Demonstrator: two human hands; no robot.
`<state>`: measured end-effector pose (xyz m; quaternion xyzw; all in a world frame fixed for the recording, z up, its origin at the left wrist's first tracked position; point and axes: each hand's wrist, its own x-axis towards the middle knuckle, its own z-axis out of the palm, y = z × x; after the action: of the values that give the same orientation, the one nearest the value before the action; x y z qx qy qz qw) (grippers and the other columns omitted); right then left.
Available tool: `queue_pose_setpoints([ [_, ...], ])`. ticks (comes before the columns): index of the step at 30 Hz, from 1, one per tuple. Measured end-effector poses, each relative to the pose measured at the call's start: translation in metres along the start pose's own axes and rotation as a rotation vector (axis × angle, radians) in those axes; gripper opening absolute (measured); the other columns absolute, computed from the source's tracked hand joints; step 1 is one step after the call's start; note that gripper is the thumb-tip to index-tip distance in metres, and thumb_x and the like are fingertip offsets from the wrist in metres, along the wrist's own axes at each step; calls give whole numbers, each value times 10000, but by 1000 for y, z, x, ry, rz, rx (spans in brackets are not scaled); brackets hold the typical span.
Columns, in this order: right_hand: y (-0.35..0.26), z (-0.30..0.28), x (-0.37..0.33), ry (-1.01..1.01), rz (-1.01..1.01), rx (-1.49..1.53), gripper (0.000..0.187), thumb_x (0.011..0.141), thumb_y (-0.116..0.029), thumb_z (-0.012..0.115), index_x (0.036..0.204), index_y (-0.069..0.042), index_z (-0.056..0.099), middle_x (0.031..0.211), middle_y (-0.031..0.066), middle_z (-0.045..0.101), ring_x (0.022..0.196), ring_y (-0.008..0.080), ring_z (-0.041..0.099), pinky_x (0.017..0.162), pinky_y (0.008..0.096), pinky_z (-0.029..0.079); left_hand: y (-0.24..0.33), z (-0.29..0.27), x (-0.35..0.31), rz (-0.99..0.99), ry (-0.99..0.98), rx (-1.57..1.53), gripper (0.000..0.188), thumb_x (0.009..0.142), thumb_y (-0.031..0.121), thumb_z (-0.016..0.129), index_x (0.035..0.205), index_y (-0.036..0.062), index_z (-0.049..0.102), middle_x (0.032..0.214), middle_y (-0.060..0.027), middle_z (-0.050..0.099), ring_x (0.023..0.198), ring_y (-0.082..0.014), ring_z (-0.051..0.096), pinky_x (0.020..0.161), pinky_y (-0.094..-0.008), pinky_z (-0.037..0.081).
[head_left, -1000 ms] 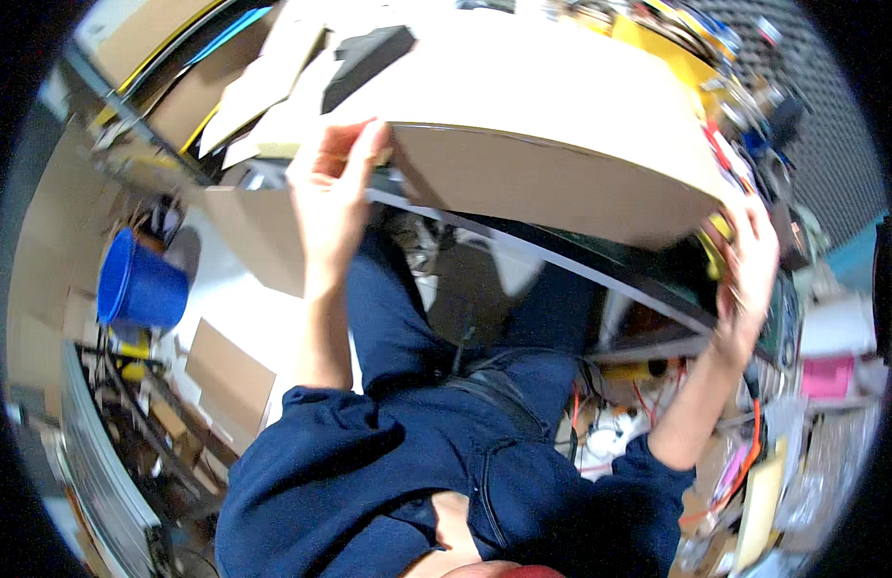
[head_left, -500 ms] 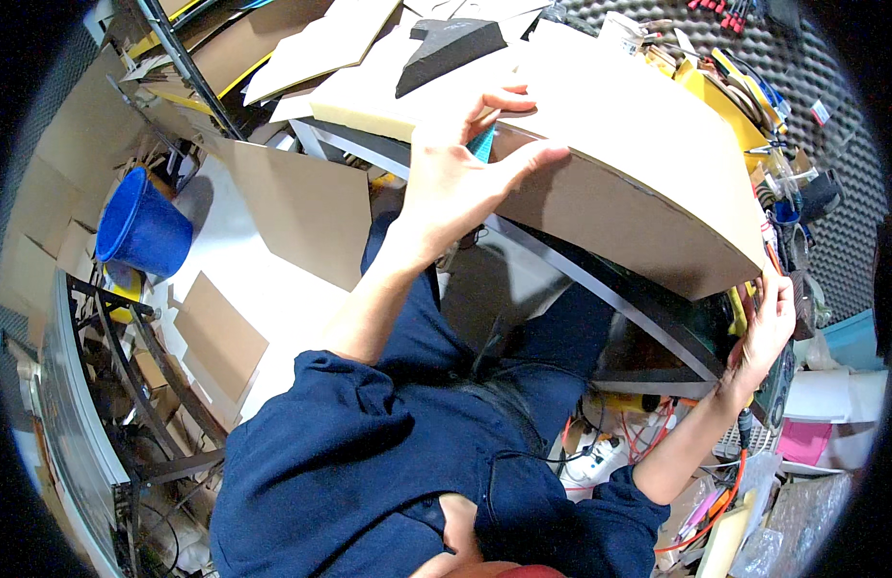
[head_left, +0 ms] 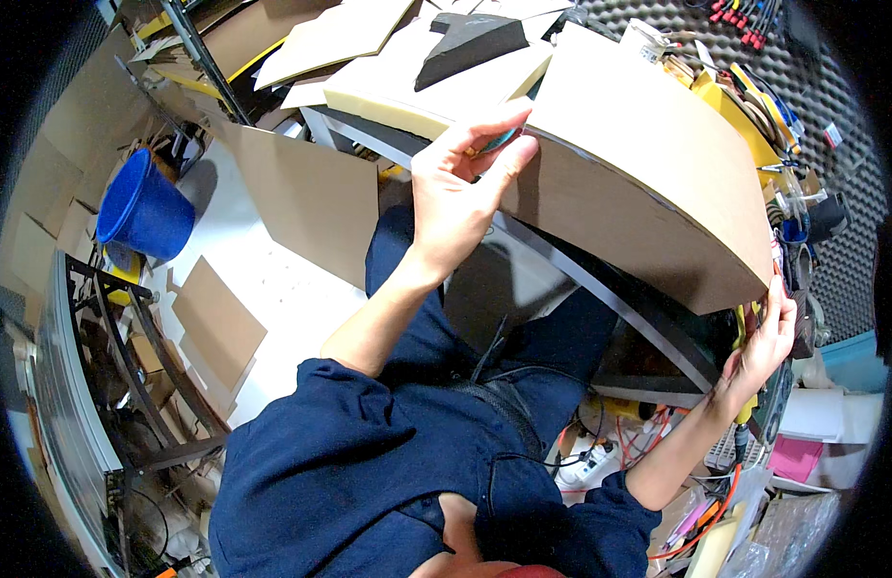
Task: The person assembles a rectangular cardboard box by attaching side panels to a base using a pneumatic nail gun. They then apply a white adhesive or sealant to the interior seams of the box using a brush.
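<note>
A large cardboard box form (head_left: 648, 226) with a curved front side rests over the table edge in front of me. My left hand (head_left: 457, 188) is at its left end, thumb and forefinger curled close to the upper corner. A small teal piece (head_left: 504, 141) shows between those fingers, mostly hidden, so its kind is unclear. At the opposite end, my right hand (head_left: 759, 337) grips the right corner of the box form, fingers pointing up along it. Behind the left hand lie a pale foam sheet (head_left: 398, 108) and a dark grey angular foam piece (head_left: 473, 48).
Cluttered tools with yellow parts (head_left: 745, 116) crowd the table's right side. A blue bucket (head_left: 145, 207) stands on the floor at left, near a leaning cardboard panel (head_left: 306, 197) and a metal rack (head_left: 142, 361). Cables (head_left: 643, 438) and a power strip (head_left: 588, 464) lie below.
My left hand's thumb and fingers have drawn closer together and slid back toward the left end of the box form. The right hand stays at its corner. The whole view has shifted slightly.
</note>
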<state>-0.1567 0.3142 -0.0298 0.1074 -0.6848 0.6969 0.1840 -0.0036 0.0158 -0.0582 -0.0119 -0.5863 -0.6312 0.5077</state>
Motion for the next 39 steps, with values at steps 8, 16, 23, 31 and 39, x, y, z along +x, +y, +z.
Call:
queue_pose_setpoints([
  [8, 1, 3, -3, 16, -15, 43, 209, 879, -266, 639, 785, -107, 540, 793, -10, 600, 701, 52, 527, 631, 200, 440, -4, -2, -3, 54, 51, 9, 202, 823, 45, 676, 1018, -4, 652, 1005, -115, 666, 877, -110, 613, 792, -244, 493],
  [16, -6, 10, -13, 116, -70, 1, 155, 882, -197, 634, 787, -78, 603, 759, 1, 605, 655, 57, 538, 584, 208, 456, -6, 1, -2, 191, 74, 227, 145, 828, 125, 672, 936, 29, 667, 929, -126, 673, 846, -153, 657, 715, -269, 563],
  [23, -4, 11, -19, 43, -94, 36, 174, 924, -182, 563, 884, -21, 615, 859, 27, 600, 763, 79, 555, 693, 259, 518, 2, -3, -1, 137, 139, 308, 134, 876, 117, 632, 950, 7, 659, 853, -64, 667, 779, -95, 621, 728, -216, 497],
  [31, -18, 2, -21, -36, -28, 166, 220, 952, -160, 481, 903, 28, 584, 944, 111, 621, 882, 155, 608, 799, 325, 536, 8, -13, 24, 128, -184, 532, 253, 916, 159, 567, 1146, 63, 607, 1234, -106, 563, 1047, -141, 571, 889, -273, 454],
  [39, -6, -5, -13, -89, -33, 164, 158, 878, -179, 630, 904, -33, 576, 936, 69, 616, 846, 103, 591, 767, 274, 521, 10, -15, 23, 179, -189, 485, 178, 884, 145, 604, 1044, 102, 670, 1136, -115, 632, 1033, -179, 611, 865, -314, 505],
])
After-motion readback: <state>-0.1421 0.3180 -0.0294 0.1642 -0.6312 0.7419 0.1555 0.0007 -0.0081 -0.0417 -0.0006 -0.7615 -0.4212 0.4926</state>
